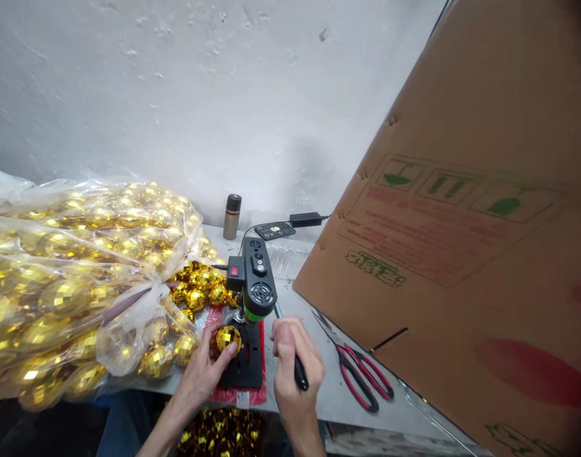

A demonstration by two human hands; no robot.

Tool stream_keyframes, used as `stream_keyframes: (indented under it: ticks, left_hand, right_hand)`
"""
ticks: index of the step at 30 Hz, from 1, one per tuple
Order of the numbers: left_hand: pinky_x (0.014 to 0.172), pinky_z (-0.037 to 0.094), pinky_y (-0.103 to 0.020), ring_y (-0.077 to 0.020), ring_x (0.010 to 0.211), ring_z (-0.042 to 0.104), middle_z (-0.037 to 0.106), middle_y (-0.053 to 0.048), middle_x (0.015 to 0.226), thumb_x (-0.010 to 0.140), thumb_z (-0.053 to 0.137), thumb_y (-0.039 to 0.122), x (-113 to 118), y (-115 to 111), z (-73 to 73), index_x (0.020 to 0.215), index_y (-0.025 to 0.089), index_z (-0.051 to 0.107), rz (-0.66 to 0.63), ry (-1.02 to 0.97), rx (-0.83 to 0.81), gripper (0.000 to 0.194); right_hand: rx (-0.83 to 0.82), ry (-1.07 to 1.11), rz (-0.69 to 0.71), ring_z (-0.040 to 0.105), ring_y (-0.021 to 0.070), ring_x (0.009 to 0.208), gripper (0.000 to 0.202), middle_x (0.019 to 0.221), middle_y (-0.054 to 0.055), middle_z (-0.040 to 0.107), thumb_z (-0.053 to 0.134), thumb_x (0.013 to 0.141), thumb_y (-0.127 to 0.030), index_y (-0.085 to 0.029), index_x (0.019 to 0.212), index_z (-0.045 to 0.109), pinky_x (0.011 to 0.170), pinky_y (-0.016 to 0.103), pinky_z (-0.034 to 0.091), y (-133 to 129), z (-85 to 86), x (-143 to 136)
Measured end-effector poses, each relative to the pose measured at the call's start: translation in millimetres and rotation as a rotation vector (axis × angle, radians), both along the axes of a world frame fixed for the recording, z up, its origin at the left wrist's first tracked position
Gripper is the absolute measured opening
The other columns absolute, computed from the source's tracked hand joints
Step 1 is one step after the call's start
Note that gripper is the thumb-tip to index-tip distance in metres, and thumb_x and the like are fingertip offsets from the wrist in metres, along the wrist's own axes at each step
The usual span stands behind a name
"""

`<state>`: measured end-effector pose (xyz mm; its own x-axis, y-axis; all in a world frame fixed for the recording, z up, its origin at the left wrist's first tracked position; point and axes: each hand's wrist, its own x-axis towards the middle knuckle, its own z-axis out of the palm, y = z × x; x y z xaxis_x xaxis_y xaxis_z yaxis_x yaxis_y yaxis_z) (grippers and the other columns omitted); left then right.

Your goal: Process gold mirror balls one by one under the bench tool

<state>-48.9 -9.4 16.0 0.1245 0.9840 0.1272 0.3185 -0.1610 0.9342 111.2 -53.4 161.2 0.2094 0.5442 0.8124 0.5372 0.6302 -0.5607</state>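
My left hand (205, 367) is closed on a gold mirrored ball (228, 341), fingers and thumb around its sides. The ball is at the base of a small black bench drill (260, 273), just below its chuck; whether a bit touches it I cannot tell. My right hand (296, 362) is wrapped round the drill's lever (300, 373), whose black end shows below the fist and whose metal rod rises above it. Under the drill, its black slotted base plate (246, 374) lies on a red and clear plastic sheet (242, 398).
Clear plastic bags (66, 273) of gold balls fill the left, with loose gold balls (202, 279) behind the drill. Red-and-black scissors (361, 374) lie right, beside a large cardboard box (442, 209). A flask (232, 217) and a power adapter (305, 219) stand near the wall.
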Motion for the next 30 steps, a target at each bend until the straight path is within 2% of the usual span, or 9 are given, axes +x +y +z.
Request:
stream_keyframes:
  ticks: [3,6,13,18,22,25,30]
  left_hand:
    - [0.089,0.065,-0.045,-0.0305,0.100,0.080,0.082,-0.010,0.115,0.093,0.067,0.050,8.8,-5.0,-16.0,0.137,0.021,0.063,0.045,0.068,0.033,0.053]
    - [0.100,0.063,-0.048,-0.0336,0.119,0.076,0.078,-0.014,0.131,0.089,0.070,0.044,12.1,-3.2,-18.9,0.137,0.022,0.063,0.034,0.122,0.137,0.054]
    - [0.088,0.067,-0.047,-0.0347,0.108,0.080,0.078,-0.015,0.129,0.088,0.068,0.035,17.7,4.2,-3.0,0.136,0.021,0.065,-0.028,0.357,0.190,0.050]
    - [0.076,0.067,-0.047,-0.0366,0.098,0.081,0.073,-0.019,0.136,0.090,0.069,0.035,26.8,2.1,-1.6,0.138,0.019,0.066,-0.006,0.504,0.173,0.051]
    - [0.087,0.065,-0.046,-0.0353,0.107,0.078,0.075,-0.015,0.129,0.085,0.075,0.034,28.0,7.9,-7.2,0.133,0.021,0.068,-0.046,0.426,0.238,0.050]
    - [0.097,0.061,-0.051,-0.0364,0.112,0.074,0.077,-0.013,0.119,0.082,0.079,0.035,28.2,13.8,-10.6,0.125,0.020,0.070,-0.093,0.352,0.274,0.047]
    - [0.098,0.055,-0.055,-0.0355,0.103,0.072,0.076,-0.010,0.109,0.079,0.081,0.035,30.7,14.6,-8.1,0.117,0.021,0.069,-0.113,0.347,0.178,0.043]
  right_hand:
    - [-0.018,-0.012,0.013,0.049,0.0124,0.062,0.032,0.071,-0.002,0.050,0.042,0.109,-0.011,-0.023,0.081,0.050,0.054,0.026,0.040,-1.6,-1.1,1.2]
    - [-0.005,-0.022,0.010,0.050,0.0120,0.063,0.031,0.072,-0.002,0.050,0.041,0.108,-0.009,-0.023,0.082,0.051,0.055,0.025,0.041,-2.9,-2.1,0.9]
    - [-0.014,-0.057,0.007,0.053,0.0097,0.066,0.028,0.075,-0.003,0.051,0.043,0.106,-0.005,-0.023,0.086,0.050,0.058,0.020,0.043,-6.1,-3.2,2.3]
    - [-0.013,-0.079,0.007,0.054,0.0093,0.066,0.027,0.076,-0.004,0.052,0.043,0.106,-0.006,-0.024,0.087,0.051,0.059,0.019,0.044,-5.7,-2.3,4.4]
    - [-0.004,-0.085,0.002,0.055,0.0098,0.066,0.027,0.076,-0.003,0.054,0.043,0.105,-0.005,-0.023,0.087,0.051,0.059,0.020,0.045,-4.8,-2.0,4.8]
    - [-0.008,-0.087,0.004,0.055,0.0102,0.065,0.027,0.075,-0.002,0.053,0.043,0.104,-0.004,-0.023,0.087,0.051,0.057,0.020,0.044,-5.6,-2.7,5.0]
    - [-0.009,-0.098,0.004,0.055,0.0100,0.064,0.026,0.077,-0.002,0.055,0.042,0.105,-0.005,-0.023,0.089,0.052,0.057,0.021,0.044,-7.8,-9.4,6.6]
